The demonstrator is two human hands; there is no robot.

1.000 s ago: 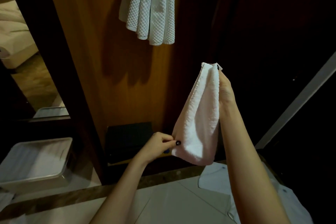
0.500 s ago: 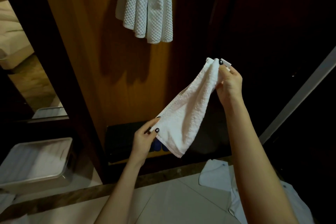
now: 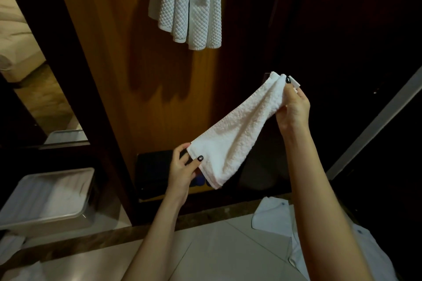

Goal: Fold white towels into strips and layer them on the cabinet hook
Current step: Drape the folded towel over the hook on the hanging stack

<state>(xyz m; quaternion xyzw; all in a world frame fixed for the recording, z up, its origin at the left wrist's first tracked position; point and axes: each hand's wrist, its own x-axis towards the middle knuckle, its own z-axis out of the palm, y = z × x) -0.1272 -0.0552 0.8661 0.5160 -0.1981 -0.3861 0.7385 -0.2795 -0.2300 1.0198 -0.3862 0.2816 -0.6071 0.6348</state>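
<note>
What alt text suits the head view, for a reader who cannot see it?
Two hands hold a folded white towel slantwise before a wooden cabinet: the left hand pinches its lower corner, the right hand grips its upper end. More towels hang above; a grey bin sits lower left.

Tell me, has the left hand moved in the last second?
Yes. The left hand, pinching the white towel by its lower corner, went left and slightly up, now overlapping the dark box.
</note>
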